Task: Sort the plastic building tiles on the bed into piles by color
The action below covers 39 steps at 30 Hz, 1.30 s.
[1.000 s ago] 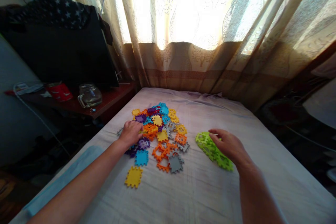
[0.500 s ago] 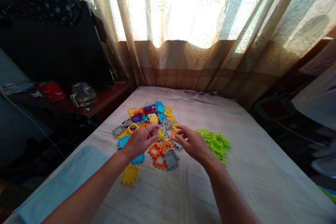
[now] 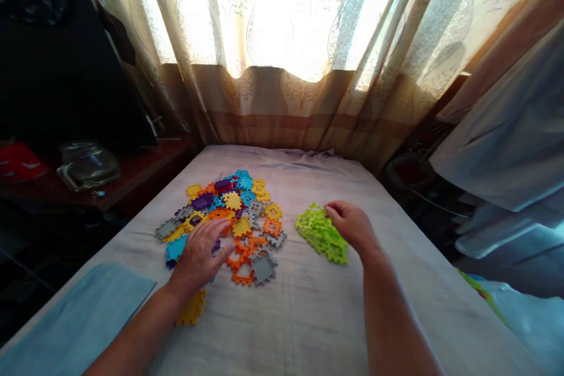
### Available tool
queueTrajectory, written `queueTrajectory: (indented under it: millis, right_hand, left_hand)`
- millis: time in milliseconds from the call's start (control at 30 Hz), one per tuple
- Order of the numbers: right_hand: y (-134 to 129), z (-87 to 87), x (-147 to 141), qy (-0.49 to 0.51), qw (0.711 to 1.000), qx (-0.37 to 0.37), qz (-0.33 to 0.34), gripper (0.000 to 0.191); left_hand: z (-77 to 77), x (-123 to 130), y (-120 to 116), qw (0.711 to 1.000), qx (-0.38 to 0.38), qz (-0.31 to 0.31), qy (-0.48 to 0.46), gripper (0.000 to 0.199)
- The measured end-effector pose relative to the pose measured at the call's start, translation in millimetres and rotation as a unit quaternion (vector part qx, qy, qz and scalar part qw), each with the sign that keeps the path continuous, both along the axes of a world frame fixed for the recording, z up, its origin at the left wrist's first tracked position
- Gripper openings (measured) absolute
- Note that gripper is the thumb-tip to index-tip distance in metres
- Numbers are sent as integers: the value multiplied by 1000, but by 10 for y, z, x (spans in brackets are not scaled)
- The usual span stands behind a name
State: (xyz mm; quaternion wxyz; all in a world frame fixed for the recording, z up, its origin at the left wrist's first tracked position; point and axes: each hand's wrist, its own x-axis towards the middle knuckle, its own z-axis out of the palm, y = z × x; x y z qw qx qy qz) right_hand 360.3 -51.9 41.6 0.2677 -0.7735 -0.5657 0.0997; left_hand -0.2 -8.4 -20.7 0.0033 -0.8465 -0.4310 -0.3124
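My left hand point(image 3: 202, 252) hovers over the near left side of a mixed pile of interlocking plastic tiles point(image 3: 232, 201), its fingers apart and nothing visible in them. The tiles are yellow, orange, blue, purple and grey, some solid and some with window-like cutouts. A grey tile point(image 3: 263, 268) lies at the pile's near edge, and a yellow tile point(image 3: 192, 308) is partly covered by my left wrist. My right hand point(image 3: 352, 226) is at the right edge of a lime-green tile heap point(image 3: 319, 232). Its fingers are pinched together against a green tile there, though the fingertips partly hide it.
Both heaps rest on a pale bedsheet point(image 3: 299, 317). A light blue cloth point(image 3: 83, 311) lies at the left edge. Beyond it, a glass jar point(image 3: 89, 165) and a dark screen point(image 3: 66, 76) stand on a reddish table. Curtains point(image 3: 282, 100) hang behind; clothes point(image 3: 506, 129) hang at right.
My right hand has moved from the mixed pile to the green heap. The green piece seen between my hands is gone from there. My left hand has drawn back left; the view has turned right.
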Motion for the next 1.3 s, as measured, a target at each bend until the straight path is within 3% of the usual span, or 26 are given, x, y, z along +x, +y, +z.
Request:
queueTrajectory:
  millis: [100, 200, 267, 400, 533, 667, 867, 1300]
  right_hand:
    - [-31, -42, 236, -37, 996, -63, -56, 32]
    - [-57, -105, 242, -74, 990, -83, -89, 35]
    - [-103, -177, 147, -107, 988, -54, -98, 41]
    - [-279, -430, -196, -174, 981, -25, -79, 74]
    - [-325, -681, -527, -191, 975, -65, -92, 82]
    - [-108, -733, -608, -169, 972, -94, -133, 80]
    - [327, -730, -354, -155, 967, -83, -183, 74]
    - [1212, -790, 607, -108, 949, -101, -278, 75]
  left_hand:
    - [-180, -244, -86, 998, 22, 35, 39, 44]
    - [-297, -410, -130, 997, 38, 58, 32, 44]
    - [-340, -466, -120, 997, 44, 69, 9, 44]
    - [-393, -485, -48, 996, 43, 72, -37, 42]
    - [-467, -500, 24, 995, 29, 64, -67, 42]
    - [-554, -556, 86, 995, 33, 64, -75, 42]
    - [-618, -587, 126, 993, 53, 61, -86, 41]
    - [-562, -661, 54, 996, 62, 44, -45, 37]
